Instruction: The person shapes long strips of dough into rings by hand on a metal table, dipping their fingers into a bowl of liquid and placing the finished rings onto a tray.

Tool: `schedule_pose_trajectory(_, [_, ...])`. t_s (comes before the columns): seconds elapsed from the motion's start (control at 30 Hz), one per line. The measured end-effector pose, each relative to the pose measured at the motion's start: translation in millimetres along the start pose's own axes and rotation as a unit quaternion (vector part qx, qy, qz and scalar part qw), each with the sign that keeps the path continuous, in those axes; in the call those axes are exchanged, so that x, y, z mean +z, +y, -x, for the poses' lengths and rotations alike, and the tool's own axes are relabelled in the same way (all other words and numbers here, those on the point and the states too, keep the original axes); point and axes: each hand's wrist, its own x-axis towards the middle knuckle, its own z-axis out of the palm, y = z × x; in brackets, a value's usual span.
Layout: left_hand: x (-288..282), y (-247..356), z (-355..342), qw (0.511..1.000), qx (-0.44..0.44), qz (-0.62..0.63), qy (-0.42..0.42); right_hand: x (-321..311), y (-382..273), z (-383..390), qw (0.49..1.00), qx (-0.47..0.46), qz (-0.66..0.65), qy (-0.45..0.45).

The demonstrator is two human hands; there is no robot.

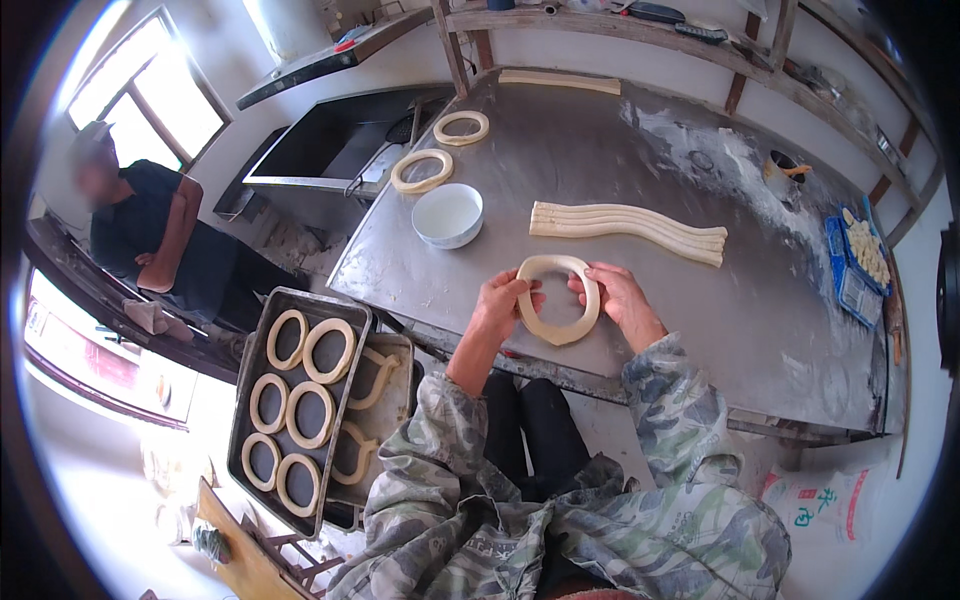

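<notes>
Between my hands a pale dough ring (562, 333) is held up over the near edge of the metal worktable (640, 310). My left hand (500, 303) pinches its left side, fingers curled round the band. On its upper right side my right hand (617, 297) grips it the same way. Just beyond the ring lies a long strip of dough (628, 230), scored lengthwise into several strands. A white bowl (447, 216) stands to the left of it. Two more dough rings, a nearer one (422, 187) and a farther one (461, 143), rest along the table's left edge.
A dark tray (362, 349) with several dough rings sits at my left, overlapping a second tray (407, 372). At the right are a mug (781, 170), spread flour (735, 160) and a blue packet (850, 262) with dough bits. A person (165, 220) stands far left, arms folded.
</notes>
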Motion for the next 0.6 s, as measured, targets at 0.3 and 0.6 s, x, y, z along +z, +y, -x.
schedule_pose_trajectory(0.3, [-16.9, 202.6, -129.4, 0.959, 0.218, -0.177, 0.035, 113.9, -163.8, -149.1, 0.979, -0.161, 0.123, -0.011])
schedule_pose_trajectory(0.6, [-57.7, 130.9, -107.0, 0.707, 0.409, -0.528, 0.231, 9.9, -78.1, -153.0, 0.692, -0.393, 0.583, 0.163])
